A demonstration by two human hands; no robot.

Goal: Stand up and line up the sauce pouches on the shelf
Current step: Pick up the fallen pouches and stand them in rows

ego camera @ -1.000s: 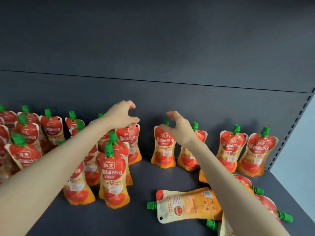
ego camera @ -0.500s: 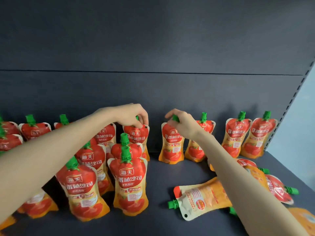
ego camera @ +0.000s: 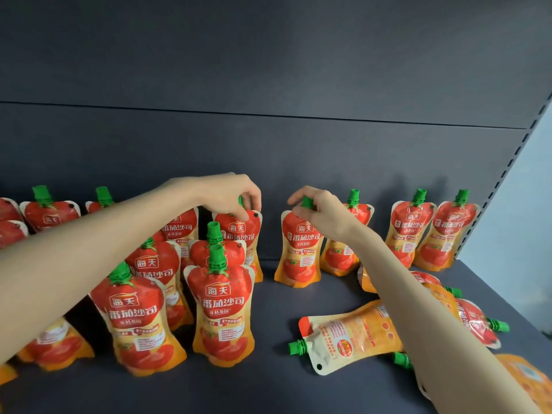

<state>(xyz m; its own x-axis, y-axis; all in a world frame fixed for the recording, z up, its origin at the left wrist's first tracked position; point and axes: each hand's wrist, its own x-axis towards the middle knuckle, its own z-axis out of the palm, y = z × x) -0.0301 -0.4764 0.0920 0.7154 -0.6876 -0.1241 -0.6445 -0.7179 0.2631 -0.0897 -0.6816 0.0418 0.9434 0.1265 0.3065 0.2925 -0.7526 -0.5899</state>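
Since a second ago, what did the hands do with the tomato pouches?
Both hands came down from hovering open. The left hand now pinches one back-row pouch at its top, the right hand the next pouch. The fallen pouches stayed lying down.

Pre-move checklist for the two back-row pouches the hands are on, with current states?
1. Left hand grips the left pouch at its top: ok.
2. Right hand pinches the green cap of the right pouch: ok.
3. Both held pouches upright: ok.
4. Held pouches touching in line: not ok, bare shelf between them.
5. Left pouch's base seated: cannot tell, mostly hidden by front pouches.
6. Lying pouch stood up: not ok.
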